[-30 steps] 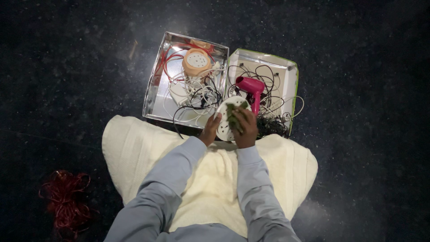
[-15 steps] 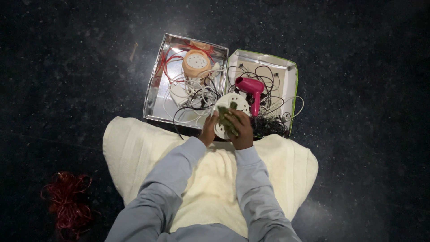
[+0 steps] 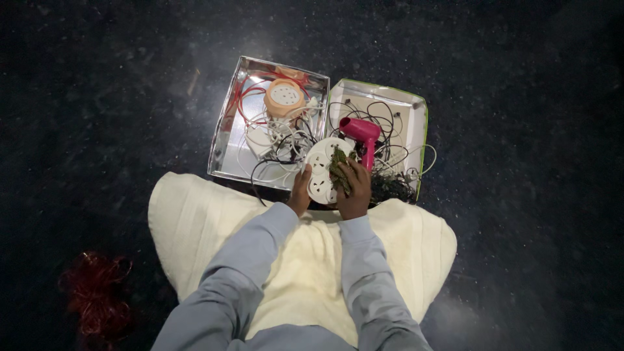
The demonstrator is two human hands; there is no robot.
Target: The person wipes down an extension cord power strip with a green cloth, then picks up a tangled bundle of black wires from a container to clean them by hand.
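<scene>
My left hand (image 3: 301,192) grips the near left edge of a round white socket extension reel (image 3: 320,170), holding it up over the gap between two trays. My right hand (image 3: 353,188) presses a crumpled green cloth (image 3: 338,168) against the reel's face. A pink hair dryer (image 3: 361,133) lies just beyond my right hand in the white green-edged tray (image 3: 416,114), among black cables. Both arms wear grey sleeves.
A shiny metal tray (image 3: 227,140) at the left holds an orange round socket reel (image 3: 284,97) and tangled white and red cords. A cream towel (image 3: 188,221) covers my lap. A bundle of red wire (image 3: 94,296) lies on the dark speckled floor at lower left.
My right hand has rubbed the green cloth across the reel's face, first leftward and then back up to the right. The reel has tilted a little, showing more of its sockets.
</scene>
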